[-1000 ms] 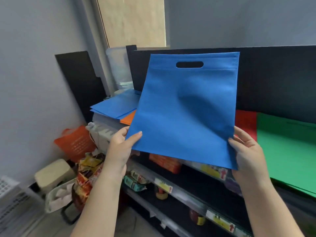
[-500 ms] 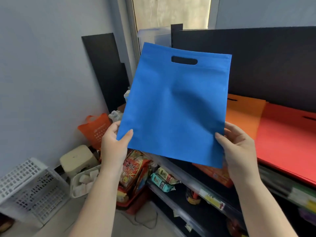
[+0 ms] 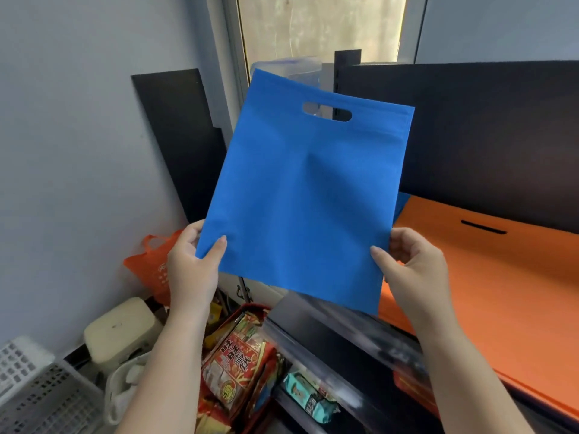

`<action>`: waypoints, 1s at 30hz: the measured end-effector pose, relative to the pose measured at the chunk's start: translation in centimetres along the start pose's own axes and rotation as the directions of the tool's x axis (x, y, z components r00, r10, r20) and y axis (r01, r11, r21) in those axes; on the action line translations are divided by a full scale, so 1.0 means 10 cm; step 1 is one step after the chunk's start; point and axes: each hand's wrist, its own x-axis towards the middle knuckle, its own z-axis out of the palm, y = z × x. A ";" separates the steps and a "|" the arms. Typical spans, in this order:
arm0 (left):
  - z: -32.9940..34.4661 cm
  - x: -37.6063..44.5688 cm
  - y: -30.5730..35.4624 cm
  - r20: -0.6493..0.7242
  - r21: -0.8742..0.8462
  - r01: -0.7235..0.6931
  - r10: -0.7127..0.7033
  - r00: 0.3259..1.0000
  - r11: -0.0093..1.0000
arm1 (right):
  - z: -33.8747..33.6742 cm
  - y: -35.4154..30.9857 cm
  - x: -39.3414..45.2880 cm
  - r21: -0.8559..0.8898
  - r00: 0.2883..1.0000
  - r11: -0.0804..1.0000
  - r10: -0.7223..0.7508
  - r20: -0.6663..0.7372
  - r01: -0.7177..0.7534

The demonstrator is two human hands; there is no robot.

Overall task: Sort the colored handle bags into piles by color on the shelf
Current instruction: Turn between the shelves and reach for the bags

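Observation:
I hold a flat blue handle bag [image 3: 300, 189] upright in front of me, its cut-out handle at the top. My left hand [image 3: 191, 267] pinches its lower left corner, thumb on the front. My right hand [image 3: 413, 270] pinches the lower right edge. An orange bag pile [image 3: 488, 277] lies flat on the shelf to the right, partly behind my right hand. A sliver of blue [image 3: 402, 202] shows behind the held bag at the orange pile's left end.
The black shelf back panel [image 3: 501, 136] rises behind the orange pile. Below the shelf edge [image 3: 329, 336] sit snack packets [image 3: 238, 364]. On the floor at left stand an orange tote [image 3: 153, 267], a cream box [image 3: 120, 327] and a white crate [image 3: 37, 389].
My view and the held blue bag have swung left along the shelf. The green and red piles have left the frame; the orange pile now fills the right side.

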 end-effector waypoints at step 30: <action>0.49 1.45 -0.84 0.696 0.308 -0.306 0.006 0.718 0.901 | 0.50 0.09 0.25 -0.713 0.906 0.572 0.150 -0.396 -0.406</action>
